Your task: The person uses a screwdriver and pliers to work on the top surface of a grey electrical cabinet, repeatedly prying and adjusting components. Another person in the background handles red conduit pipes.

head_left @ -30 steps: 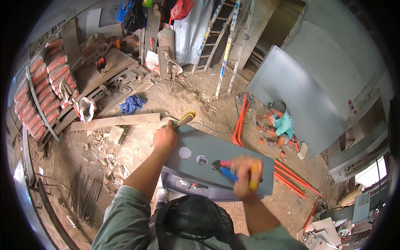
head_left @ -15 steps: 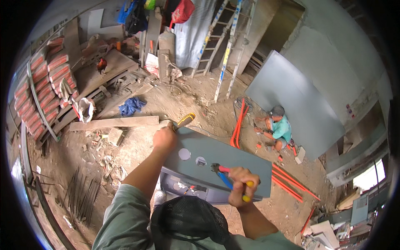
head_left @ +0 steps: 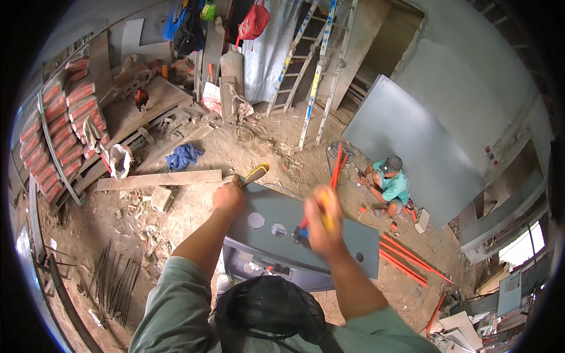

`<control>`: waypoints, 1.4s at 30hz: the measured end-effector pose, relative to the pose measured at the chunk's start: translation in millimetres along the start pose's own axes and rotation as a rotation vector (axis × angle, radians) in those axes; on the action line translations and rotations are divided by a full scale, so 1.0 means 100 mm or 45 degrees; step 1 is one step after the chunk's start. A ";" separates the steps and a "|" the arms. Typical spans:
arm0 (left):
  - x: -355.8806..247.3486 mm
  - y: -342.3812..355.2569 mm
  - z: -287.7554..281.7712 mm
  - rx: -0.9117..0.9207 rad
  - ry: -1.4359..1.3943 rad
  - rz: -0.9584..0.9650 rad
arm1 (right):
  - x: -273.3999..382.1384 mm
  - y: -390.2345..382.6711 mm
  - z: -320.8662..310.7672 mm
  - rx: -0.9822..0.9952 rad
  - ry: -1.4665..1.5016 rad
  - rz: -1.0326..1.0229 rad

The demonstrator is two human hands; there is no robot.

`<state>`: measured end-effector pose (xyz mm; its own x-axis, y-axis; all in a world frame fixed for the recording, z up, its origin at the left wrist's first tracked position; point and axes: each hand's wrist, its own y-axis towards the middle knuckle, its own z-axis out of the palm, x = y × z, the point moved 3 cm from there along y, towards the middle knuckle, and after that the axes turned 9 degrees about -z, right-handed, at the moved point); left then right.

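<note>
My left hand (head_left: 229, 197) is closed on a yellow-and-black handled screwdriver (head_left: 254, 175) at the far left corner of a grey metal box (head_left: 271, 203). A round hole (head_left: 255, 220), a partly filled cutout (head_left: 278, 229) and a smaller hole (head_left: 359, 257) show in its top panel. My right hand (head_left: 322, 220), blurred, is closed on pliers (head_left: 301, 232) with red, blue and yellow handles, their head at the panel right of the cutout. The open lower side of the box shows small loose pieces inside, too small to name.
A person (head_left: 393, 185) in teal crouches beyond the box by a leaning sheet (head_left: 424, 153) and orange conduits (head_left: 403, 253). Ladders (head_left: 318, 76), stacked sacks (head_left: 56, 135), a rooster (head_left: 141, 99), a plank (head_left: 159, 179), blue plastic (head_left: 184, 156) and rubble (head_left: 162, 200) surround the work.
My right hand has moved up and leftward with the pliers, their handles swinging more upright. My left hand stays on the screwdriver at the box corner.
</note>
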<state>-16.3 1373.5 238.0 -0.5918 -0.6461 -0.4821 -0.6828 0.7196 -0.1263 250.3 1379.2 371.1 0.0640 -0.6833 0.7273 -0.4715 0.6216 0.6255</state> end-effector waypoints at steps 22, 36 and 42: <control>-0.15 0.00 0.12 -0.003 0.004 0.089 | 0.24 -0.92 -0.21 -0.294 0.239 -0.464; -0.04 -0.16 -0.01 -0.013 -0.009 0.009 | -0.39 0.74 0.49 0.154 -0.291 0.187; -0.09 -0.17 0.01 -0.002 -0.027 0.029 | 0.42 -1.14 -0.39 -0.314 0.099 -0.524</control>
<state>1.0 1367.4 243.4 -0.5981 -0.6239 -0.5030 -0.6699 0.7337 -0.1135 341.1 1295.2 341.4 0.2711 -0.8667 0.4187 -0.1717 0.3844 0.9071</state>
